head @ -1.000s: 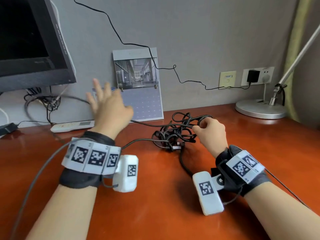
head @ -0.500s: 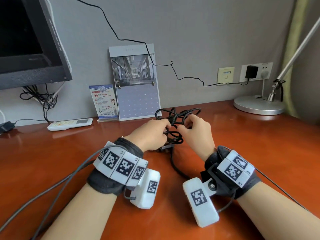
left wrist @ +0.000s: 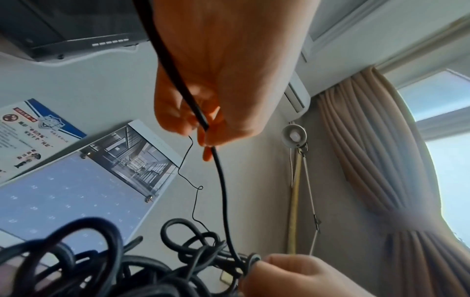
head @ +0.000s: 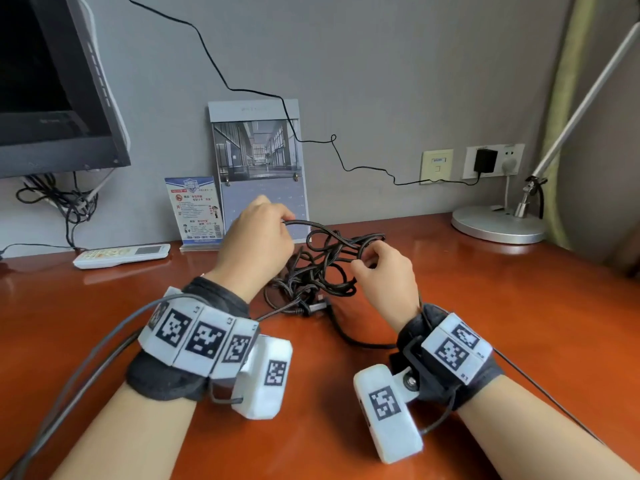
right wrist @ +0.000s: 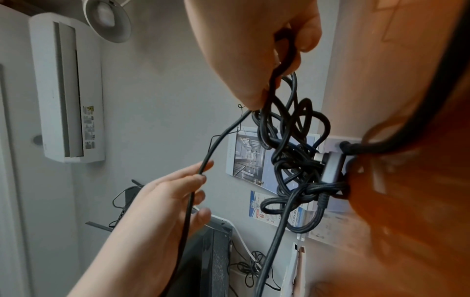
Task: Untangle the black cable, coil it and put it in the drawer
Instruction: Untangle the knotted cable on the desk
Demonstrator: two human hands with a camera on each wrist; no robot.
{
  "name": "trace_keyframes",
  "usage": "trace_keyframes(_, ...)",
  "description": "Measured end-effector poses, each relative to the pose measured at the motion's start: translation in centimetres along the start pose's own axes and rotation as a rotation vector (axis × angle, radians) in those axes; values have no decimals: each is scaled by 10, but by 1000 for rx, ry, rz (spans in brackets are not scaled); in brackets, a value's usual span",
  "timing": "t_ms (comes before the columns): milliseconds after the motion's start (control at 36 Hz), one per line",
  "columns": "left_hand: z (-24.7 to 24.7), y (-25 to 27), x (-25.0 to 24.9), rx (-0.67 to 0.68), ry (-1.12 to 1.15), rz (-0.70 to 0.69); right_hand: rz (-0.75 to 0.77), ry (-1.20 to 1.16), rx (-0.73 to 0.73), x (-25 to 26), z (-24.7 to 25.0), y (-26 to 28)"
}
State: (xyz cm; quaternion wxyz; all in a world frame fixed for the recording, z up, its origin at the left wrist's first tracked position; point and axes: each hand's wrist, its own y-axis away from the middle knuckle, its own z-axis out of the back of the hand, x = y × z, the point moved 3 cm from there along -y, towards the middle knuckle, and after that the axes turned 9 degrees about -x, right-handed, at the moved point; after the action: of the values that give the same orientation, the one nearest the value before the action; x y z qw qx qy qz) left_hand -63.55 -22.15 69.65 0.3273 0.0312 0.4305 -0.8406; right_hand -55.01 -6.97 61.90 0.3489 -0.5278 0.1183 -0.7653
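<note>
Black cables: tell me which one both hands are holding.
The thick braided black cable, bunched in a tangle on the desk between the left hand and right hand. The thin black wire runs along the wall to the plugged-in adapter, untouched.

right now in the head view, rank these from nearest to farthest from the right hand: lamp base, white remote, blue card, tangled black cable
1. Black cable: pinched in the right hand itself.
2. Blue card: to the left, against the wall, beyond the left hand.
3. Lamp base at back right and white remote at far left: too close to call.
</note>
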Motion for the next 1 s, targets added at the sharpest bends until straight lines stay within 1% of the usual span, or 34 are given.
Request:
trace_keyframes(167,8,-6,13,18,9,134,7,-1,-7,0,4,0)
trace_keyframes(250,13,-8,20,19,8,235,10,-3,-20,-2,5,-2)
trace_keyframes(306,17,-10,29,25,7,284,-16,-12,-17,-6,5,-4)
trace_keyframes(361,21,-12,35,35,72,331,-49,-21,-11,-11,4,-7)
trace_keyframes(417,24,-14,36,30,186,383,-81,-23,-11,-16,3,-9)
trace_keyframes(528,22,-16,36,27,522,541,-148,-40,-9,-24,1,-11)
trace_keyframes(611,16,-14,34,109,789,651,-180,-53,1,-28,1,-12)
trace_keyframes(694,11,-10,30,132,1038,776,-198,-64,12,-31,1,-13)
trace_keyframes(750,8,-8,27,138,1177,826,-194,-65,13,-31,1,-13)
trace_keyframes(833,4,-5,22,135,1353,832,-184,-60,21,-31,2,-13)
trace_keyframes(917,3,-3,16,105,1511,823,-207,-72,31,-32,1,-14)
trace_keyframes(1000,5,-3,9,115,1681,770,-228,-83,51,-33,0,-15)
